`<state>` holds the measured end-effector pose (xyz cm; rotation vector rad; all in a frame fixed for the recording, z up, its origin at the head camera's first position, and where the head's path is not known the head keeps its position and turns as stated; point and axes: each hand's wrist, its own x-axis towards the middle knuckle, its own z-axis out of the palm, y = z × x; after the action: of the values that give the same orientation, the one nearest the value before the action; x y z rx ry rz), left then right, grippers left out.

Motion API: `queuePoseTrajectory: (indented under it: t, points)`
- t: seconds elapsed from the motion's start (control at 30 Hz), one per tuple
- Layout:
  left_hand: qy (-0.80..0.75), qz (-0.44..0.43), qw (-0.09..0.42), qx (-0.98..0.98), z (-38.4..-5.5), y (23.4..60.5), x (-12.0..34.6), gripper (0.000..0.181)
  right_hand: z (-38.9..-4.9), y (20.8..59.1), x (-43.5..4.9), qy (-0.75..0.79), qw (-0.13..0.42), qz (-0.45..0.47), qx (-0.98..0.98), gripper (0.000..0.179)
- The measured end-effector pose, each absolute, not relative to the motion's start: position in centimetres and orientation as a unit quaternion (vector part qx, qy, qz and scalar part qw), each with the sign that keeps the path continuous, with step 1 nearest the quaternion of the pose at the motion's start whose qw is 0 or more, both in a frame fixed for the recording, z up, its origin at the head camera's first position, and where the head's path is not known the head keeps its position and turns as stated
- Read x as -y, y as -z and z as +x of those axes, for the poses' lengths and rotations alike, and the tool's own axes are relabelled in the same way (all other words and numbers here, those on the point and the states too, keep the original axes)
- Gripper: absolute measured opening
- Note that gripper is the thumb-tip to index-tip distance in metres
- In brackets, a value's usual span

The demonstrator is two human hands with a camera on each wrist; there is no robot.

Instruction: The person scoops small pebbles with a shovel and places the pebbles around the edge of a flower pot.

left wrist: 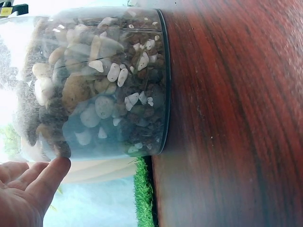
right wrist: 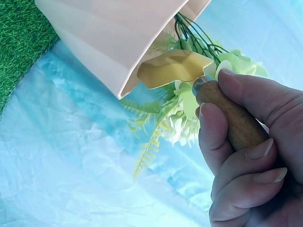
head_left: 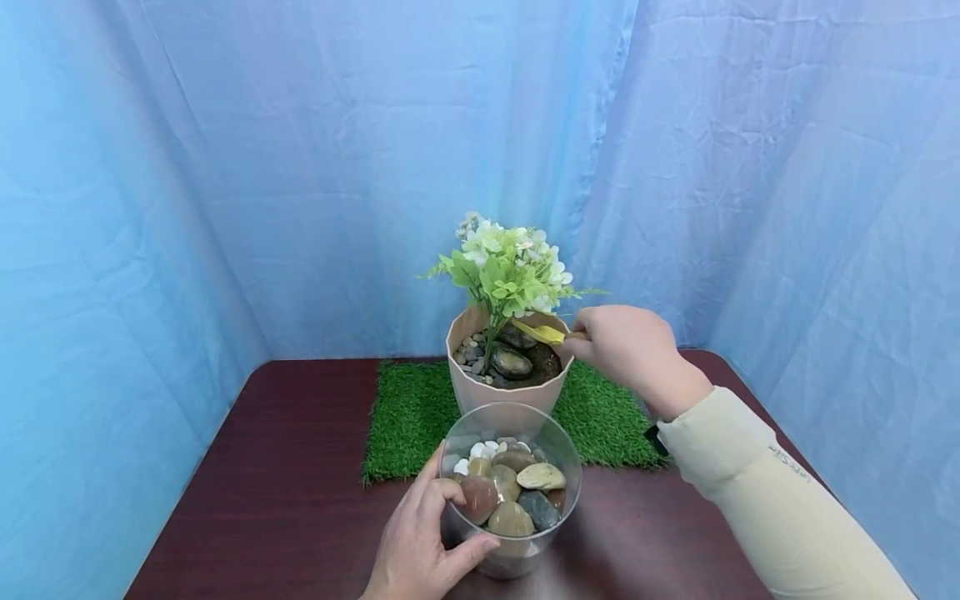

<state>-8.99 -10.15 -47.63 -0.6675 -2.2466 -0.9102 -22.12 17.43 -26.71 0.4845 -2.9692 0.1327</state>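
Observation:
My right hand (head_left: 628,346) grips the wooden handle (right wrist: 236,113) of a small hand trowel with a yellow blade (head_left: 546,334). The blade reaches over the rim of the pale pink flowerpot (head_left: 510,397), beside the stems. White flowers with green leaves (head_left: 510,267) rise from the pot. Inside it lie small pebbles (head_left: 471,354), dark soil (head_left: 546,360) and big dark stones (head_left: 512,362). With thumb and fingers around its near left side, my left hand (head_left: 423,533) holds a clear container (head_left: 517,421) of mixed stones. In the left wrist view, smaller white stones (left wrist: 113,72) show through its wall.
A green artificial grass mat (head_left: 408,417) lies under the pot. Both the mat and the clear container stand on a dark reddish-brown table (head_left: 285,483). Light blue curtains (head_left: 375,167) hang behind and at both sides.

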Motion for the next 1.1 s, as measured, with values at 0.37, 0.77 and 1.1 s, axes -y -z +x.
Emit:
queuePoseTrajectory:
  t: [0.37,0.77,1.1]
  points:
    - [0.346,-0.246,0.304,0.853,-8.8,47.7,10.2,0.054,-19.5,27.5,-19.7,-0.064,0.119,0.162,0.977,0.023]
    - [0.349,-0.242,0.292,0.857,-8.7,47.5,10.2,0.053,-15.7,27.7,-21.2,-0.099,0.162,0.185,0.964,0.019]
    - [0.353,-0.246,0.303,0.85,-8.7,47.6,10.1,0.053,-13.3,28.3,-21.0,-0.109,0.174,0.233,0.951,0.011]
